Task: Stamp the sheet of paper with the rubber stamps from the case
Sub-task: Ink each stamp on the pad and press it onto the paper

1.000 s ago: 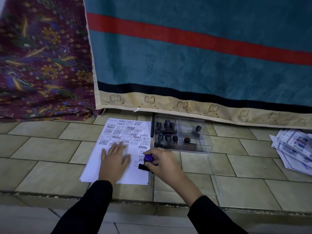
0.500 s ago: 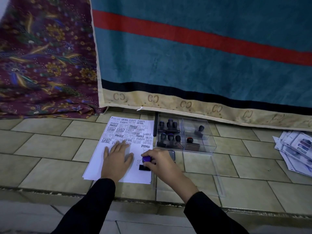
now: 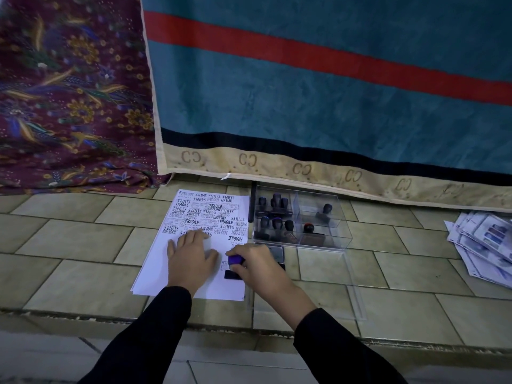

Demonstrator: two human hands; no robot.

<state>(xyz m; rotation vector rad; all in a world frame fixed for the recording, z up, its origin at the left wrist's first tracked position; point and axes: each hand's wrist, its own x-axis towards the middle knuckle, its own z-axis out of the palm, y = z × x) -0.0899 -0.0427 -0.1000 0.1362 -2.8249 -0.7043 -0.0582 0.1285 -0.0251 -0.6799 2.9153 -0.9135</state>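
I see sheet of paper [image 3: 194, 217] lying flat, white, upper half crowded with black prints; purple-handled stamp [image 3: 235, 260] upright, base on its lower right; clear case [image 3: 318, 239] just right of sheet, dark-handled stamps [image 3: 274, 223] standing inside.

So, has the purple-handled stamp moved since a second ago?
Yes: the purple-handled stamp shifted slightly left, away from the clear stamp case, further onto the sheet.

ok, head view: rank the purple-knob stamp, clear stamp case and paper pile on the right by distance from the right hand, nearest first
1. purple-knob stamp: gripped in the fingers of the right hand.
2. clear case: just beyond the hand, slightly right.
3. paper pile: far right on the tiles.
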